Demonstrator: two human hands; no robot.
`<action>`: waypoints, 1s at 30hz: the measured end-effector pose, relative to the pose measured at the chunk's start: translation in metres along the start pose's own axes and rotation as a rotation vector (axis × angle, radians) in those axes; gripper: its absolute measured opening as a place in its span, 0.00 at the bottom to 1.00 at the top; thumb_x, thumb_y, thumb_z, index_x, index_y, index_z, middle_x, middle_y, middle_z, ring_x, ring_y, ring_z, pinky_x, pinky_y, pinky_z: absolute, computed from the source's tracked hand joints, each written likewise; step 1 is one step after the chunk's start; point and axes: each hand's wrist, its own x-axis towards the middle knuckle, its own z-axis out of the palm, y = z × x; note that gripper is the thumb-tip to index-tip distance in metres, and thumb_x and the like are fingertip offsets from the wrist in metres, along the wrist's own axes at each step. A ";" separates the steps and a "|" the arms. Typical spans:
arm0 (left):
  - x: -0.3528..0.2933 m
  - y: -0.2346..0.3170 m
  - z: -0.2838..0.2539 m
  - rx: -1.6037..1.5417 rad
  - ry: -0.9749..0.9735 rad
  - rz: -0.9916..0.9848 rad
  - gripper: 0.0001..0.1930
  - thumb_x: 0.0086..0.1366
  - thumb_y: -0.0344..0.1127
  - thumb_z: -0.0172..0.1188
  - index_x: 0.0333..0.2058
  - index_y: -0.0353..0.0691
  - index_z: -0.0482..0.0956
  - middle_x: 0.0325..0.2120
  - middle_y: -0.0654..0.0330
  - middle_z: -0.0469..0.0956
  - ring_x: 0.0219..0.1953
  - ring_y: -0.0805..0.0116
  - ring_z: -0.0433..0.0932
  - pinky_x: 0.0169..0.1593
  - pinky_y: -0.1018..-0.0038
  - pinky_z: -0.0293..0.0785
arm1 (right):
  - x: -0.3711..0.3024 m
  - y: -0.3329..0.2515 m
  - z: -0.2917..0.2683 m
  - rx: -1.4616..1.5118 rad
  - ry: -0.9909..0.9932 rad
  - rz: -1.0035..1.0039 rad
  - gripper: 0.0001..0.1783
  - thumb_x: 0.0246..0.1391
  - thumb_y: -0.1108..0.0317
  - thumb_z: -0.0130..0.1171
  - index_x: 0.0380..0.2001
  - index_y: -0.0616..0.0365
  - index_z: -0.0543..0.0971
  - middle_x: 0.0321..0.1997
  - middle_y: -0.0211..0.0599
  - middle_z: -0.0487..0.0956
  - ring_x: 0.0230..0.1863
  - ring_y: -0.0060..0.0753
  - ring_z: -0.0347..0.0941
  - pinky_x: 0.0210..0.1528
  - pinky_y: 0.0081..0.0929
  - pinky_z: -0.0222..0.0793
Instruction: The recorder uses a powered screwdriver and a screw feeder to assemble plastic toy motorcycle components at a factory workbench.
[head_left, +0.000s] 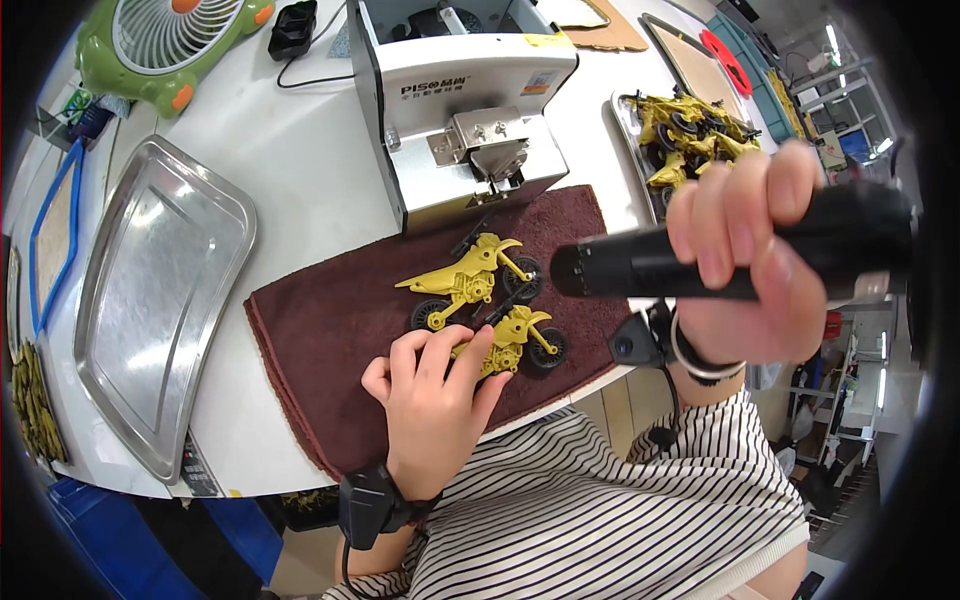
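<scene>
Two yellow toy motorcycles with black wheels lie on their sides on a dark brown cloth. My left hand (pixel 437 385) grips the nearer toy motorcycle (pixel 510 345), its fingers curled over the rear part and hiding it. Just beyond, the farther toy motorcycle (pixel 470 278) lies untouched. My right hand (pixel 750 250) is closed around a thick black electric screwdriver (pixel 650 265), raised to the right of the toys and held nearly level. Its narrower end points left, and no bit can be made out. The right hand is slightly blurred.
Beyond the brown cloth (pixel 340 310) stands a white-and-metal screw feeder (pixel 470 100). An empty metal tray (pixel 150 330) lies at the left, with a green fan (pixel 150 60) behind. More yellow motorcycles fill a tray (pixel 640 150) at the right.
</scene>
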 end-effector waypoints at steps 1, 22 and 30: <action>-0.001 -0.001 0.000 0.007 0.000 -0.009 0.20 0.46 0.43 0.65 0.41 0.47 0.77 0.39 0.71 0.70 0.43 0.68 0.64 0.43 0.65 0.50 | -0.008 0.002 0.001 -0.017 0.036 0.018 0.14 0.42 0.73 0.53 0.32 0.54 0.61 0.25 0.30 0.66 0.21 0.21 0.62 0.28 0.23 0.59; 0.058 -0.021 -0.003 -0.057 0.082 -0.038 0.13 0.48 0.32 0.63 0.36 0.43 0.78 0.35 0.63 0.72 0.41 0.64 0.69 0.43 0.68 0.63 | -0.025 0.026 0.007 -0.071 0.169 0.159 0.14 0.42 0.73 0.56 0.31 0.55 0.64 0.23 0.30 0.67 0.20 0.23 0.64 0.27 0.24 0.61; 0.056 -0.022 -0.003 -0.051 0.076 -0.061 0.13 0.48 0.33 0.63 0.35 0.43 0.78 0.36 0.64 0.72 0.42 0.65 0.69 0.46 0.67 0.62 | 0.016 -0.040 -0.023 0.251 0.185 -0.213 0.14 0.34 0.77 0.51 0.30 0.58 0.64 0.23 0.26 0.66 0.20 0.20 0.63 0.31 0.20 0.58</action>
